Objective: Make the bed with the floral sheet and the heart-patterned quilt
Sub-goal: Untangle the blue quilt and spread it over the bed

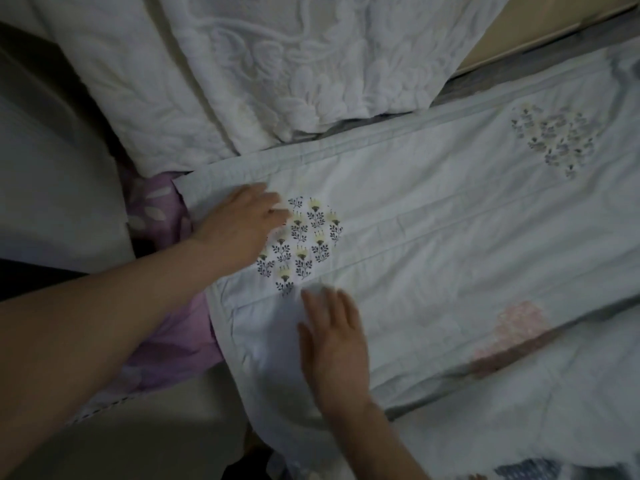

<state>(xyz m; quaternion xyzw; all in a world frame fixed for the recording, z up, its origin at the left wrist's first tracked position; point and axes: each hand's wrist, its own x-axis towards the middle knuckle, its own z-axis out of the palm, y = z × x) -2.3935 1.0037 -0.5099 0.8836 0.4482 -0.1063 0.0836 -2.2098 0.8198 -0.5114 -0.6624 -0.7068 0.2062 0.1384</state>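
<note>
The pale heart-patterned quilt [433, 237] lies spread over the bed, with a flower-filled heart patch near its upper left corner. My left hand [242, 226] rests flat on that corner, fingers straight, partly over the heart patch. My right hand [332, 337] presses flat on the quilt just below the patch, fingers straight and a little blurred. A purple floral sheet [162, 344] shows under the quilt's left edge. A fold of the quilt crosses the lower right over a pink heart patch [512, 327].
A white embossed pillow [304, 64] and another white pillow [121, 81] lie above the quilt. A beige headboard or wall strip [540, 26] runs along the top right. A dark gap [20, 271] lies beside the bed at left.
</note>
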